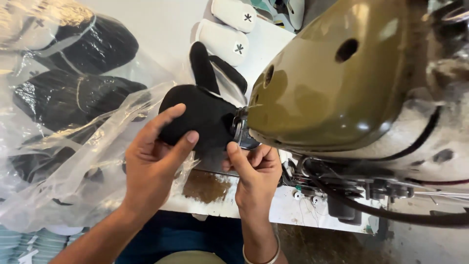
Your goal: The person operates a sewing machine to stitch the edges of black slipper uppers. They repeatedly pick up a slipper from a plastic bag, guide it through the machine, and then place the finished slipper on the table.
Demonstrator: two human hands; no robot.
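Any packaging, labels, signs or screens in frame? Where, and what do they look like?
Clear plastic bag: left of the left hand, crumpled, glossy, holding black fabric pieces.
White pads: top centre, two rounded shapes, each with a small black cross mark.
Signs, screens: none visible.
Right hand pinches a black fabric piece at the olive sewing machine.

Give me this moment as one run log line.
left hand: holds black fabric piece | right hand: pinches its edge at presser foot | sewing machine: olive | plastic bag: left
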